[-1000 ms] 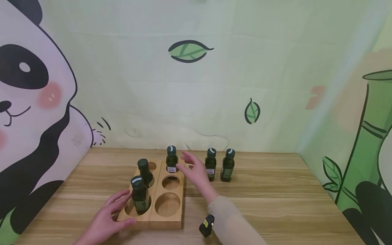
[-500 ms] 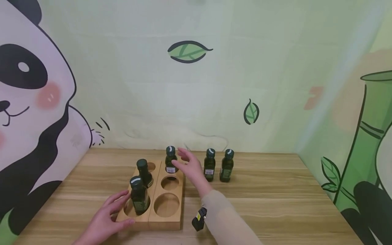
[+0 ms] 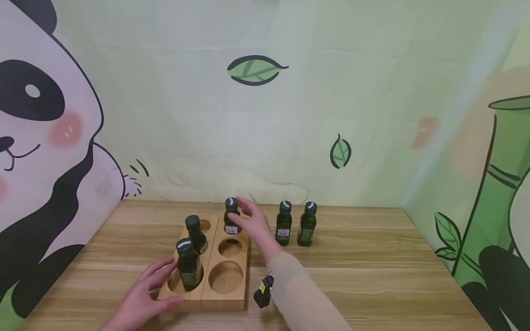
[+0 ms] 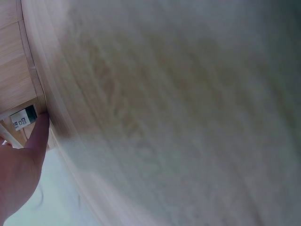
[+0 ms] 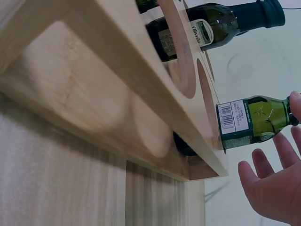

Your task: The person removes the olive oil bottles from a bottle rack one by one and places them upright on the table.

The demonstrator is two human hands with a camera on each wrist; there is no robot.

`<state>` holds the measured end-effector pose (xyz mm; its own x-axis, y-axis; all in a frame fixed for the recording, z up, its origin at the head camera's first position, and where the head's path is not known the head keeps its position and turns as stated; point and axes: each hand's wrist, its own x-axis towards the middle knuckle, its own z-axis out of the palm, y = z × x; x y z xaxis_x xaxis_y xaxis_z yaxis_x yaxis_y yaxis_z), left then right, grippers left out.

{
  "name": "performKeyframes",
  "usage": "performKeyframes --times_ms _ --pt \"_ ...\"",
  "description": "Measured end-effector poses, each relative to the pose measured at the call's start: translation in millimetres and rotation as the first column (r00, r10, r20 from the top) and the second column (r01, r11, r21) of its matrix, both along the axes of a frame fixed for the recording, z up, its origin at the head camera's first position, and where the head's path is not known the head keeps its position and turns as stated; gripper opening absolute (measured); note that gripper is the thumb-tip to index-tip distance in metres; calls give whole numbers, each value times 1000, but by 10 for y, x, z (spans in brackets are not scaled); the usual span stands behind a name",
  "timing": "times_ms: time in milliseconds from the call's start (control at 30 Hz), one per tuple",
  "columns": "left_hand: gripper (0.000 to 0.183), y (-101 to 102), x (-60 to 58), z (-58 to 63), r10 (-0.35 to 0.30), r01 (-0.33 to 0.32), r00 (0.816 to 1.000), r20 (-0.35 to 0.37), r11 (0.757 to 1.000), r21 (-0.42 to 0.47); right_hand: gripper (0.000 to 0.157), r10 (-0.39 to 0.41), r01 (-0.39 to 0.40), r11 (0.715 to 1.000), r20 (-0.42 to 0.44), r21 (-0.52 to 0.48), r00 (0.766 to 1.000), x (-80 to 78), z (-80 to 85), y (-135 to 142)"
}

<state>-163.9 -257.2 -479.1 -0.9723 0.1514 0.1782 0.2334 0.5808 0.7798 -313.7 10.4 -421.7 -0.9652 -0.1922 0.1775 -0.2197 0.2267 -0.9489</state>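
A wooden rack [image 3: 225, 302] with two rows of round holes stands on the table. My left hand [image 3: 142, 292] rests at its near left corner, thumb along the front and a straight finger [image 4: 40, 132] against its side. My right hand [image 3: 252, 225] reaches to the small dark green olive oil bottle [image 5: 256, 122] in the far right hole. Its thumb lies at the bottle's cap and neck, the index finger behind, the other fingers spread. A second olive oil bottle [image 3: 194, 232] leans in the left row's middle hole. A third bottle [image 3: 189, 266] tilts in the large near left hole.
Two similar bottles, a nearer-left one [image 3: 283, 225] and a right one [image 3: 307, 225], stand upright on the wooden table [image 3: 364, 276] right of the rack. A printed cloth backdrop [image 3: 372, 92] rises behind the table's far edge. A small black device [image 3: 263, 292] sits at my right wrist.
My right hand has moved left from beside the far right bottle until its thumb and index finger stand around the cap and neck. The left hand and the bottles have stayed in place.
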Motion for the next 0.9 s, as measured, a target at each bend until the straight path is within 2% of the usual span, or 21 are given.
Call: performKeyframes --times_ms 333,567,667,900 --pt "83 1 1 12 -2 2 1000 -1 1000 3 51 -8 8 1000 -19 -11 1000 -25 17 -46" --pt "85 0 2 26 6 -6 1000 13 1000 -9 47 -17 16 1000 -62 -16 998 -21 41 -83" --pt "86 1 0 30 10 -10 1000 25 1000 -7 47 -28 26 999 -58 -34 998 -21 50 -99" --pt "81 -3 2 12 -7 7 1000 3 1000 6 44 -64 62 996 -43 -60 997 -28 51 -129"
